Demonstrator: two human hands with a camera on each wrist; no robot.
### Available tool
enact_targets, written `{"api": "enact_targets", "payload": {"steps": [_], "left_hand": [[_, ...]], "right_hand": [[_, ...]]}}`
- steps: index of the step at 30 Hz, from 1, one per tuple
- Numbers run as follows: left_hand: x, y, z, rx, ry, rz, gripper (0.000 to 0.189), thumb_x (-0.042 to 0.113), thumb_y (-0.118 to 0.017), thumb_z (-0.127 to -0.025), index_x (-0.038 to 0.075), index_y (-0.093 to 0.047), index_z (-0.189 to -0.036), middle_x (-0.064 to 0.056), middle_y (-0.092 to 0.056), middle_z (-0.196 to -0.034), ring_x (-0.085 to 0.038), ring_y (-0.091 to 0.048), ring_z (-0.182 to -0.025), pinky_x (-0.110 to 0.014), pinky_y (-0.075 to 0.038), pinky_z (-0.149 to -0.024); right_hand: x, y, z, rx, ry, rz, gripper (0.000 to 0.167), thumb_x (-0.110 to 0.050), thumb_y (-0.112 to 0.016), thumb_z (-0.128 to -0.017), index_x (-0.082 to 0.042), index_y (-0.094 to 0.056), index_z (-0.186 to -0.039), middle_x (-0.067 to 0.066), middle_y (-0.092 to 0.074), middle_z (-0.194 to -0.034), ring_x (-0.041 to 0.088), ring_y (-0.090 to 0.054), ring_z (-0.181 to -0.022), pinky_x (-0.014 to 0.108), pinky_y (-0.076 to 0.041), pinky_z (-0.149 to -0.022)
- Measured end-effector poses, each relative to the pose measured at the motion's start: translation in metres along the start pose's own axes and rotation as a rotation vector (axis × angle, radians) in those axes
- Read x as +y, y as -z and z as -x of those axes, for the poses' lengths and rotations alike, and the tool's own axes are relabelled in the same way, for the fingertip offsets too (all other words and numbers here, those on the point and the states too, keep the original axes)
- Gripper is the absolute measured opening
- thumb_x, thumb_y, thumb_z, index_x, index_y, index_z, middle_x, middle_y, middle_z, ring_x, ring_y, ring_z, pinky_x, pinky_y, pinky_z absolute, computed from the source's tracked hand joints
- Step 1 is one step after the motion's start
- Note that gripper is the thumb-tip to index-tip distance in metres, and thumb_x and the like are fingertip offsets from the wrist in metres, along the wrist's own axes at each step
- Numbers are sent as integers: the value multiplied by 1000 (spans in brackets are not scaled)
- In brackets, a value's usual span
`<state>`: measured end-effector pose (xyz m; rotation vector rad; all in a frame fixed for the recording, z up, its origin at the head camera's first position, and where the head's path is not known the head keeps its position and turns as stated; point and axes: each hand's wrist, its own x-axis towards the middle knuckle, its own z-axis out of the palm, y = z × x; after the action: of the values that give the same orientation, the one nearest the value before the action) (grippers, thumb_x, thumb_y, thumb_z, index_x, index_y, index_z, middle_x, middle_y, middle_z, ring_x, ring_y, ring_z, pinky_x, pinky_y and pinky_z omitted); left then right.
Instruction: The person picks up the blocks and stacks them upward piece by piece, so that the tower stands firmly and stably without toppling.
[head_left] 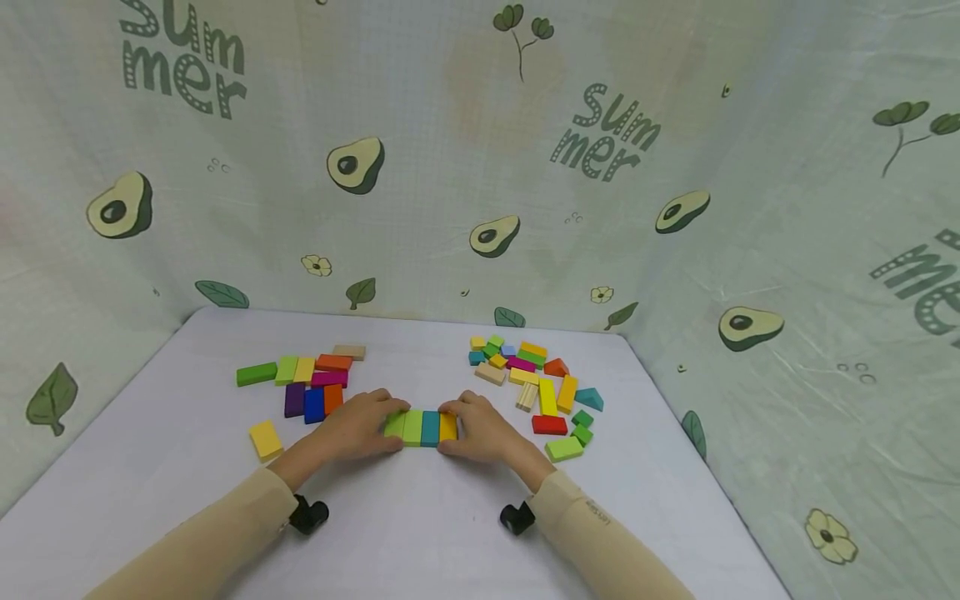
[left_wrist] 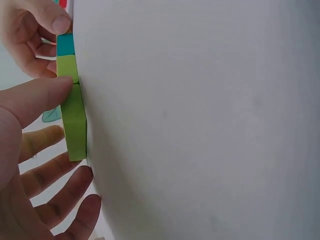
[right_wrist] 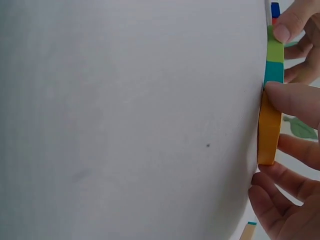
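Note:
Flat wooden blocks lie side by side in a short row on the white table, between the two hands. From left to right in the head view come a light green block [head_left: 394,424], a second light green block [head_left: 412,429], a teal block [head_left: 430,429] and an orange-yellow block [head_left: 447,427]. The left hand [head_left: 362,427] pinches the leftmost green block [left_wrist: 75,137] between thumb and fingers, its other fingers spread behind. At the opposite end, the right hand [head_left: 482,430] grips the orange-yellow block [right_wrist: 269,125], thumb at its near end and fingers on the far side.
Left of the row lie colored blocks, among them a dark green block [head_left: 257,374], a blue block [head_left: 314,406] and a separate yellow block [head_left: 266,441]. A looser pile on the right includes a red block [head_left: 550,425] and a teal triangle [head_left: 589,399]. A patterned curtain [head_left: 420,108] hangs behind the table.

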<state>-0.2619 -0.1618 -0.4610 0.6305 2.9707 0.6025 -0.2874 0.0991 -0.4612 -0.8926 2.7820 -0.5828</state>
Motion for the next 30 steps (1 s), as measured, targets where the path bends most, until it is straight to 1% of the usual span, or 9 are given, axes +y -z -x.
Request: {"api": "enact_targets", "payload": {"steps": [4, 7, 11, 14, 16, 18, 20, 25, 30], "left_hand": [[-6, 0, 0, -15, 7, 27, 67, 39, -88, -87, 20, -64, -147, -8, -64, -136, -28, -63, -118, -54, -59, -100], [-15, 5, 1, -21, 25, 48, 70, 42, -88, -87, 22, -63, -149, -6, -62, -139, -27, -62, -123, -53, -58, -101], [-36, 20, 4, 4, 15, 38, 67, 38, -88, -87, 19, -64, -147, -9, -63, -139, -29, -62, -123, -53, -58, -100], [-54, 33, 10, 33, 2, 12, 64, 33, -88, -88, 17, -65, -145, -14, -62, -142, -37, -58, -127, -59, -55, -102], [-64, 41, 14, 46, -9, -8, 60, 31, -88, -88, 16, -67, -142, -15, -62, -141, -38, -57, -126, -61, -54, -102], [-72, 46, 18, 53, -15, -28, 57, 29, -89, -88, 14, -69, -139, -16, -64, -140, -42, -55, -129, -65, -52, -104], [-79, 50, 21, 43, -21, -43, 54, 28, -90, -87, 13, -71, -136, -15, -65, -135, -41, -56, -124, -64, -54, -102], [-91, 50, 21, -11, -21, -72, 49, 24, -89, -88, 12, -73, -133, -18, -63, -134, -42, -57, -121, -64, -55, -99], [-95, 46, 17, -21, -18, -67, 46, 19, -88, -88, 11, -75, -131, -17, -62, -132, -39, -58, -117, -59, -58, -98]], "right_hand": [[1, 0, 2, -21, -19, -11, 66, -41, -82, -93, -16, -60, -150, 6, -59, -136, 20, -53, -118, 40, -54, -108], [3, 0, 3, -26, -23, -21, 70, -41, -82, -94, -15, -57, -153, 6, -58, -139, 19, -54, -119, 40, -54, -109], [6, 2, 6, -19, -8, -46, 67, -37, -81, -96, -12, -57, -153, 5, -60, -139, 18, -56, -117, 38, -54, -108], [6, 4, 6, -21, -2, -63, 63, -34, -80, -97, -11, -58, -151, 5, -62, -138, 19, -57, -118, 39, -53, -110], [6, 5, 7, -23, -3, -64, 60, -34, -79, -97, -11, -60, -150, 5, -62, -138, 19, -56, -118, 39, -52, -111], [5, 6, 8, -22, -9, -72, 59, -32, -80, -97, -11, -61, -149, 5, -63, -137, 19, -56, -118, 40, -52, -111], [5, 6, 8, -18, -8, -72, 58, -32, -80, -97, -12, -61, -148, 5, -63, -137, 19, -56, -118, 40, -52, -111], [9, 6, 9, -9, -7, -79, 57, -32, -80, -97, -12, -62, -147, 5, -63, -138, 19, -56, -119, 40, -52, -111], [12, 4, 9, -9, -14, -93, 57, -32, -80, -97, -13, -63, -147, 5, -63, -137, 19, -56, -118, 40, -52, -110]]}}
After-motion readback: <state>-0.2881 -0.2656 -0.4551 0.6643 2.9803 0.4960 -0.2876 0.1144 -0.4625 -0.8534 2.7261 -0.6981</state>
